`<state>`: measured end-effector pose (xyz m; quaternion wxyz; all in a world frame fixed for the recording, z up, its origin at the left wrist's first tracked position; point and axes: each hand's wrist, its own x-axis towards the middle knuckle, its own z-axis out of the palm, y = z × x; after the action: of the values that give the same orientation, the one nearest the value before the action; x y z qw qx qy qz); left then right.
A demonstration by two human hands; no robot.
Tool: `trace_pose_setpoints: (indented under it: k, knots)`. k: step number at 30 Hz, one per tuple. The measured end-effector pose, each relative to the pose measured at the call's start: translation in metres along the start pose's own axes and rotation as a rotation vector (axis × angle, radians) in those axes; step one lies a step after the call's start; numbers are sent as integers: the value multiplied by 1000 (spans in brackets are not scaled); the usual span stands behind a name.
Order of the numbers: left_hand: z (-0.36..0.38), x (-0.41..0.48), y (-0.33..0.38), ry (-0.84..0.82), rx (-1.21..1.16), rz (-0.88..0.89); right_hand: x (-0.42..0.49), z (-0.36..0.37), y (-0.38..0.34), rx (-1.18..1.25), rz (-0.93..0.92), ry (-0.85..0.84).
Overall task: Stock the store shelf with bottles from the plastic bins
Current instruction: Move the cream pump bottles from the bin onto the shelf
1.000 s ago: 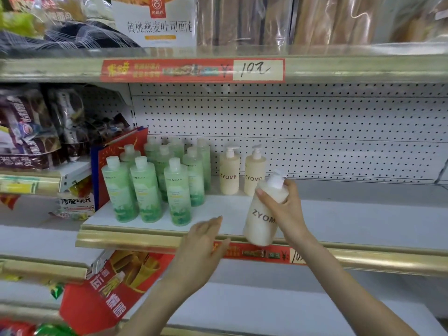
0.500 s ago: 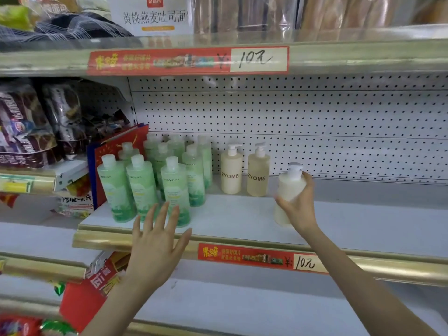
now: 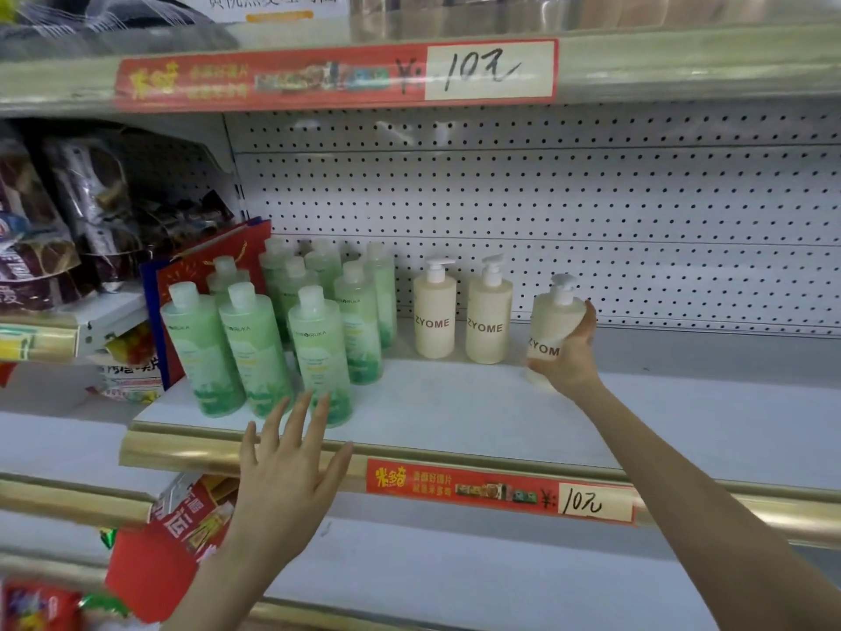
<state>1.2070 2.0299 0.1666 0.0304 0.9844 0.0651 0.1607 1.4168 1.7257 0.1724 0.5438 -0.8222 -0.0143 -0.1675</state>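
Gold trim on the shelf (image 3: 182, 450) edge is nearest. My left hand (image 3: 282, 466) hovers in front of it, fingers spread wide, holding nothing. Price tag (image 3: 500, 491) is clipped to the rim, right of that hand. Bins not in view.

Just past the left fingertips are the green bottles (image 3: 255, 348), a packed cluster on the shelf's left end with the front row near the edge. Risk 1, my guess: left hand drifts forward and clips the front row. Tall, narrow bottles would domino or go over the rim.

Further in, my right hand (image 3: 571, 357) wraps the cream pump bottle (image 3: 553, 321) from its right side, fingers curled round the body. Bottle is slightly tilted, base at or just off the shelf deck; can't tell if it's seated. Label faces front, last letter hidden by my hand.

Risk 2: if I release before the base is flat, it tips left into the shelved pump bottles (image 3: 488, 321), two of them upright near the back. Risk 3: crooked row, since the held one sits forward of that pair.

Behind everything is white pegboard (image 3: 591, 211). The left side is boxed in by a red gift bag (image 3: 205, 266) behind the green cluster and by snack bags (image 3: 68, 211) on the neighbouring shelf. Upper shelf (image 3: 682, 66) overhangs well above the pump heads, so it looks no obstacle.
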Motion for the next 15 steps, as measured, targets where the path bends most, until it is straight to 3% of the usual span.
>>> trace_pose_setpoints:
  k: [3,9,15]
  knots:
    - [6,0,-1,-8,11,-8,8,2,12,28,52,-89]
    - [14,-1,-8,-27,20,-11,29,8,23,61,134,-78]
    - [18,-1,-22,-8,7,-19,33,11,24,-146,202,-30]
